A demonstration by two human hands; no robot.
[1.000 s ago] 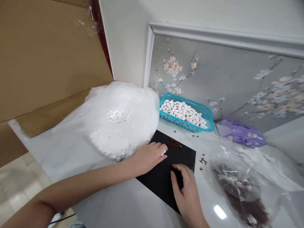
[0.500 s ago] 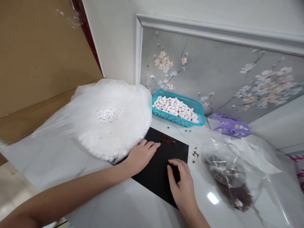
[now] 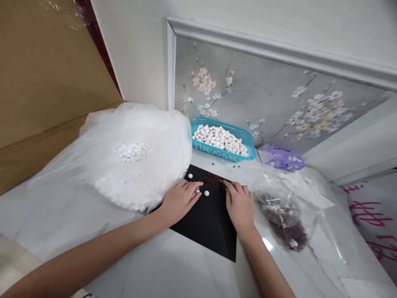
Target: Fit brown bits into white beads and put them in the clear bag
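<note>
My left hand [image 3: 179,203] rests over a black sheet [image 3: 211,223], thumb and fingers apart. A small white ball [image 3: 197,191] shows between its fingertips, and another white ball [image 3: 206,193] lies just beyond them. A third ball sits farther up the sheet. Past the fingertips is a small pile of brown bits [image 3: 212,178]. My right hand [image 3: 241,207] is at the sheet's right edge, its fingers curled together with the tips beside the pile. Whatever the right fingertips hold, if anything, is too small to make out.
A large sheer white bag of white balls [image 3: 139,174] bulges at left. Behind the sheet stands a blue basket [image 3: 223,155] of white balls with brown bits. At right are a clear bag of brown bits [image 3: 288,227] and a purple packet [image 3: 285,158]. A framed flower picture leans behind.
White balls now lie on the black sheet near my left hand. My right hand has moved up toward the brown pile, its fingers closing. The view has shifted slightly right.
</note>
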